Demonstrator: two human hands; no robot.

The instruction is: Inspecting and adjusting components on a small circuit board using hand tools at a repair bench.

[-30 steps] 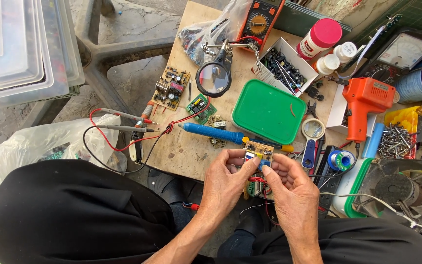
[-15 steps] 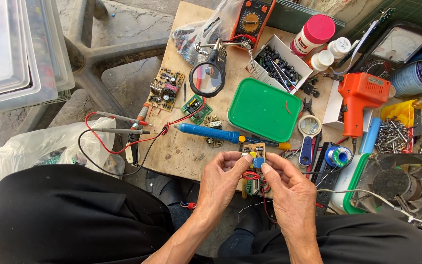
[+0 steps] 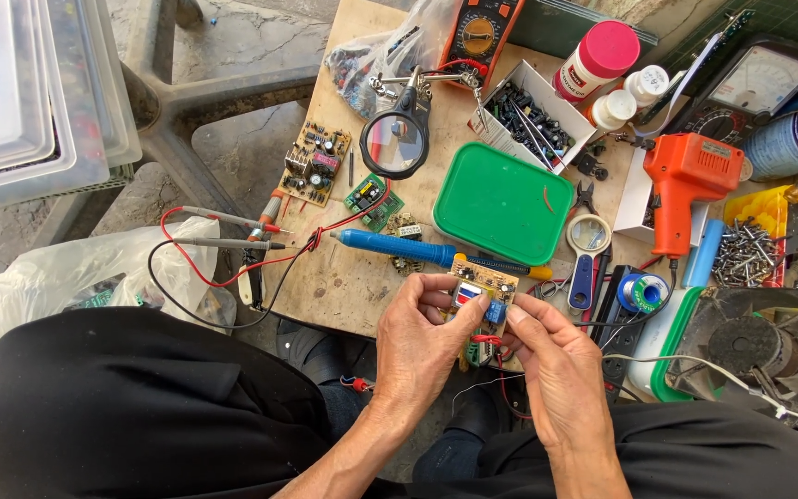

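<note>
Both hands hold one small circuit board (image 3: 478, 294) at the near edge of the wooden bench (image 3: 344, 277), just above the person's lap. Left hand (image 3: 422, 337): fingers closed on the board's left edge, thumb across its face. Right hand (image 3: 556, 360): thumb and forefinger pinched on the board's right edge, other fingers curled under. The board is tan, tilted toward the camera, and carries a blue block part and a red-and-white part. Thin red wires hang from its lower edge between the two hands.

Just beyond the board, touching or nearly so, lies a blue-handled soldering iron (image 3: 399, 248), pointing left to right. Far of that sits a green plastic lid (image 3: 502, 203), flat on the bench. A magnifier on a stand (image 3: 395, 139) stands left of the lid. Two other circuit boards lie on the far left of the bench: a larger brown board (image 3: 314, 164) and a small green board (image 3: 370, 199). Red and black probe leads (image 3: 223, 231) trail off the bench's left edge. Right of the lid: an orange heat tool (image 3: 685, 180), a small hand magnifier (image 3: 587, 242), a spool of solder (image 3: 643, 292). An orange multimeter (image 3: 477, 32) sits at the far edge.
</note>
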